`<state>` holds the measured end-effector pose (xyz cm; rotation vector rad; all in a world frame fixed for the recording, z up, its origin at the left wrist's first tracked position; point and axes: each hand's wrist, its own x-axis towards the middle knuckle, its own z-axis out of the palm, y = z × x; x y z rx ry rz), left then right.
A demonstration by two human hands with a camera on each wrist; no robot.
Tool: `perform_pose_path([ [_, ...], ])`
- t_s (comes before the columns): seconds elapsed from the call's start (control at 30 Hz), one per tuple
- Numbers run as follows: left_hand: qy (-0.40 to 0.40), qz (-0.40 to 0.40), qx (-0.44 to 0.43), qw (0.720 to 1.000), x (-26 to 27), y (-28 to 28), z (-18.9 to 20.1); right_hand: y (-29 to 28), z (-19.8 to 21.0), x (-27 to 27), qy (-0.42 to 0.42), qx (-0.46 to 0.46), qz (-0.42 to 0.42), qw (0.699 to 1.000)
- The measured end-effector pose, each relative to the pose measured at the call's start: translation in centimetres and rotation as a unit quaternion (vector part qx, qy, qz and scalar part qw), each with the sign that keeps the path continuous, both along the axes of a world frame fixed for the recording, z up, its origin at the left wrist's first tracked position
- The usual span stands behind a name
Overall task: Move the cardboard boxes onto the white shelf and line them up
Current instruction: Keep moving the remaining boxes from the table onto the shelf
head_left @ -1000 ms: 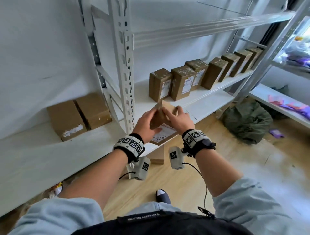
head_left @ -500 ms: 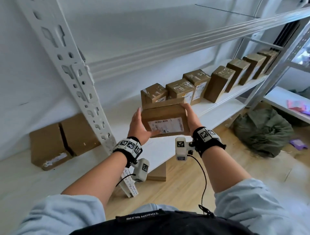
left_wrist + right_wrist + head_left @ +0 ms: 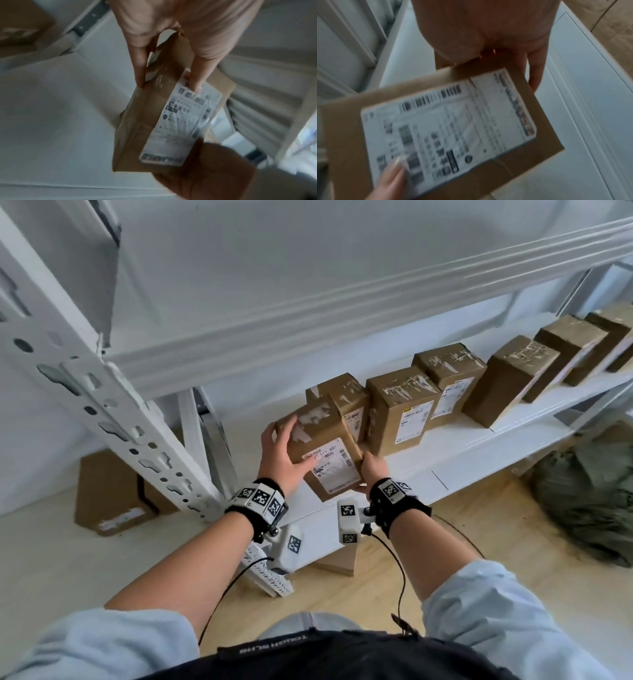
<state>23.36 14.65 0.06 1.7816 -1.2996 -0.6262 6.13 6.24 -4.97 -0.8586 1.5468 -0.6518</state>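
1. Step in hand: placing. A labelled cardboard box (image 3: 322,448) is held tilted above the left end of the white shelf (image 3: 455,463), just in front of the row of boxes (image 3: 404,409) already standing there.
2. Left hand (image 3: 279,455): fingers spread on the box's upper left side, thumb pressed on the shipping label (image 3: 330,465).
3. Right hand (image 3: 373,469): fingers curled under the lower right corner, bearing the weight.
4. Judgement: not yet seated. The next move calls for uprighting the box, lowering it left of the end box, label facing out, fronts flush.
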Motion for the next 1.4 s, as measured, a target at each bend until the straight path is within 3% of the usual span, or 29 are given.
perform_pose_path([
  [0.1, -0.072, -0.024, 0.033, 0.997, -2.3, -0.6, -1.2, -0.7, -0.6, -0.3, 0.143, -0.036, 0.032, 0.989],
  [0.17, -0.119, -0.030, 0.038, 0.992, -3.5, -0.9, -2.2, -0.7, -0.6, -0.9, 0.185, -0.032, 0.086, 0.978],
  [0.23, -0.130, -0.029, 0.024, 0.991, -4.3, -0.9, -2.7, -1.2, -1.8, -1.2, 0.152, -0.035, 0.104, 0.982],
  [0.47, -0.123, -0.009, 0.018, 0.992, -4.8, -1.2, -2.5, -2.1, -4.4, -0.7, 0.076, -0.050, -0.026, 0.996],
  [0.7, -0.071, 0.053, 0.094, 0.992, -4.7, 1.2, -4.2, 1.0, -5.4, -2.7, 0.156, -0.081, -0.025, 0.984],
  [0.83, -0.055, 0.044, 0.161, 0.984, -4.3, 4.2, -5.6, 4.8, -5.9, -3.7, 0.206, -0.087, 0.020, 0.974],
  [0.93, -0.064, 0.011, 0.173, 0.983, -3.9, 7.0, -6.1, 8.2, -5.7, -3.8, 0.279, -0.148, 0.099, 0.944],
  [1.1, -0.108, -0.066, 0.167, 0.978, -1.9, 12.5, -6.2, 14.6, -3.9, -1.7, 0.400, -0.261, 0.227, 0.848],
  [1.4, -0.134, -0.056, 0.173, 0.974, 7.9, 25.3, -4.4, 26.8, -0.8, 8.0, 0.462, -0.332, 0.331, 0.753],
])
